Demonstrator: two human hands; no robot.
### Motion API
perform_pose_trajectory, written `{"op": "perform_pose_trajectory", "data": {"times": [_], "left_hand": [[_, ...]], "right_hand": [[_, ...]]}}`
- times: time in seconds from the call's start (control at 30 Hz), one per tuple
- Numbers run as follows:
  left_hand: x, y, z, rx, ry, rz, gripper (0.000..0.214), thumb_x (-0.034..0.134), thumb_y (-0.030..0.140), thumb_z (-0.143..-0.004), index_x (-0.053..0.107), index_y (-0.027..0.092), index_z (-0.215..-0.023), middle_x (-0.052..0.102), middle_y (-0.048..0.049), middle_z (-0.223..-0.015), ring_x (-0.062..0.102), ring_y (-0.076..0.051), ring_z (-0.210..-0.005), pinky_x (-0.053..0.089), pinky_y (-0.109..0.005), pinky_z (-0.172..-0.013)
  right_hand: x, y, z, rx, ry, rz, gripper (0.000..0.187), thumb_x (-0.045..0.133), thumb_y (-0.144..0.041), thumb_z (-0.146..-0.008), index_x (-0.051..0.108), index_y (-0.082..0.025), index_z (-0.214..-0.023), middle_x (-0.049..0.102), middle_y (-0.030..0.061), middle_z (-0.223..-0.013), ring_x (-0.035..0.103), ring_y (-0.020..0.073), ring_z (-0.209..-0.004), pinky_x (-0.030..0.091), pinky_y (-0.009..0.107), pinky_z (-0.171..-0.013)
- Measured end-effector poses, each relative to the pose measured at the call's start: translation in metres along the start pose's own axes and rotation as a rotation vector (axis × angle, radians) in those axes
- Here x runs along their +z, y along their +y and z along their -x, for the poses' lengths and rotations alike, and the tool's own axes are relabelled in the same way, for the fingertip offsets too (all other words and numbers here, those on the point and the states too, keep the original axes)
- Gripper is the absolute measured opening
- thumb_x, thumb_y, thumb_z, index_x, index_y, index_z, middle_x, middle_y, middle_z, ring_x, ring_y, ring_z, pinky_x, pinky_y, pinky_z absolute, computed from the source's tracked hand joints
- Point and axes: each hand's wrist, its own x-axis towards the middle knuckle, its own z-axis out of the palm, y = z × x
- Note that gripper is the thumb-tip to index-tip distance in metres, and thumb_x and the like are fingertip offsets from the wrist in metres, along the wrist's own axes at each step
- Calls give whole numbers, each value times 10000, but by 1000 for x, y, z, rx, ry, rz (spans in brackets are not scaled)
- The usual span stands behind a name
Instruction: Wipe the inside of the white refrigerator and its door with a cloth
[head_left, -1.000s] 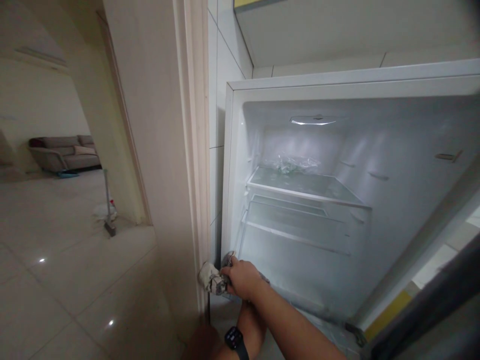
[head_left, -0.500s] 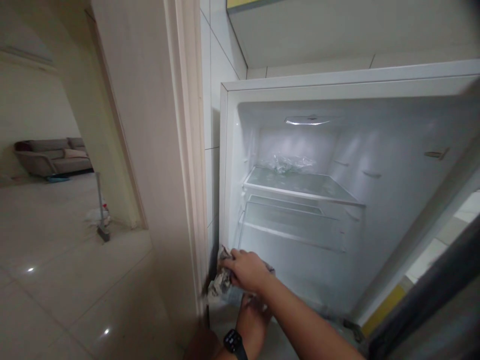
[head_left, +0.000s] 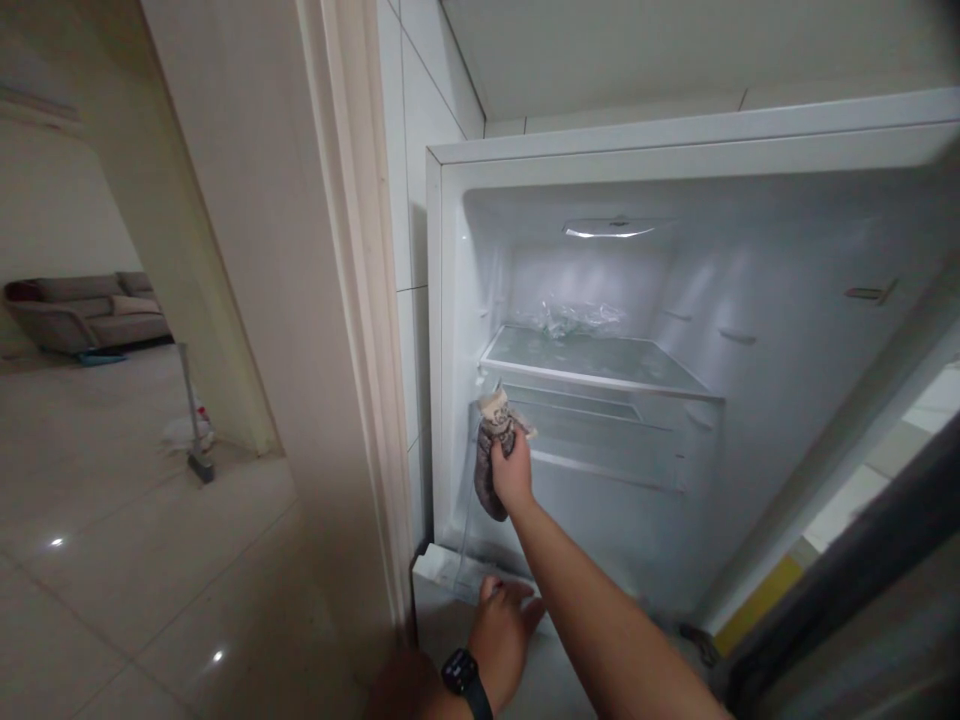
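Observation:
My right hand [head_left: 513, 470] is closed around a crumpled grey-and-cream patterned cloth [head_left: 493, 470]. It reaches into the open fridge [head_left: 436, 330], at the left side below the upper glass shelf [head_left: 600, 360]. The cloth is against or just in front of a clear panel [head_left: 600, 455] that slopes down toward me. Lower down, my left hand [head_left: 504, 625], with a black watch on the wrist, has its fingers curled at the panel's near edge, above a white drawer front [head_left: 439, 570]. Its grip is partly hidden.
Crumpled clear plastic [head_left: 577, 318] lies on the upper shelf. A wooden door frame [head_left: 345, 300] stands close on the left. The dark fridge door [head_left: 847, 590] is at the lower right. Beyond the doorway are a broom [head_left: 196, 440] and a sofa [head_left: 90, 310].
My right hand has moved up with the cloth, away from my left hand, toward the upper shelf's left end. My left hand stays low and is now more exposed. The view has shifted slightly.

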Motion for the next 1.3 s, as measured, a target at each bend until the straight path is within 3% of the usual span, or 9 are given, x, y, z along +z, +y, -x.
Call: {"op": "perform_pose_trajectory", "data": {"times": [0.17,0.37,0.5,0.6,0.8,0.9,1.03,1.17,1.3], "left_hand": [[-15,10,0,-88,12,178,398,338,330,-1082,710,220,-1172,745,-77,-1165,604,-246,-1134,473,-420,-1019],[7,-14,2,107,4,-6,311,417,195,-1045,708,241,-1146,728,-70,-1224,618,-222,-1147,458,-428,-1059],[26,-31,2,192,98,-126,302,505,126,-1004,712,264,-1175,751,-43,-1150,655,-209,-1099,481,-423,-1045],[32,-37,2,205,128,-172,325,545,99,-981,711,292,-1182,761,-11,-1127,672,-195,-1096,486,-417,-1058],[20,-31,5,177,75,-177,321,511,96,-978,731,283,-1118,773,-23,-1117,689,-233,-1117,474,-473,-1103],[11,-24,6,182,51,-170,368,466,89,-987,718,306,-1147,768,-21,-1142,683,-237,-1142,469,-472,-1103],[8,-22,4,199,36,-160,359,461,114,-1002,694,318,-1184,754,-5,-1159,674,-225,-1148,482,-441,-1056],[12,-27,2,210,46,-155,310,511,163,-1022,684,342,-1207,742,29,-1223,661,-200,-1164,461,-412,-1037],[16,-33,2,217,63,-205,287,568,217,-1021,681,376,-1232,734,47,-1257,658,-193,-1159,441,-410,-1036]], "right_hand": [[5,13,34,5,-138,195,460,431,-379,-949,534,-188,-1355,629,154,-1261,626,271,-1186,512,392,-1009],[-17,26,72,-130,-356,464,386,546,-281,-905,594,-256,-1288,582,127,-1282,640,254,-1092,531,356,-907],[-31,31,78,-297,-532,657,374,601,-276,-892,619,-263,-1264,587,132,-1313,616,278,-1121,544,377,-869],[-39,34,81,-431,-668,747,258,548,-252,-929,688,-231,-1145,612,146,-1298,611,290,-1129,555,401,-853],[-52,41,95,-669,-849,790,251,491,-281,-984,699,-276,-1124,652,105,-1253,616,294,-1127,569,453,-852],[-59,44,93,-713,-856,812,252,476,-294,-995,694,-283,-1121,653,99,-1237,617,303,-1122,566,465,-844],[-74,43,74,-734,-778,845,356,428,-307,-1017,596,-343,-1329,645,97,-1260,605,296,-1120,539,447,-847],[-92,31,38,-732,-579,919,435,382,-305,-1033,488,-362,-1450,630,108,-1313,578,280,-1109,479,419,-856],[-103,8,-4,-818,-475,953,428,321,-270,-1041,530,-331,-1409,620,115,-1364,544,273,-1089,413,425,-846]]}}
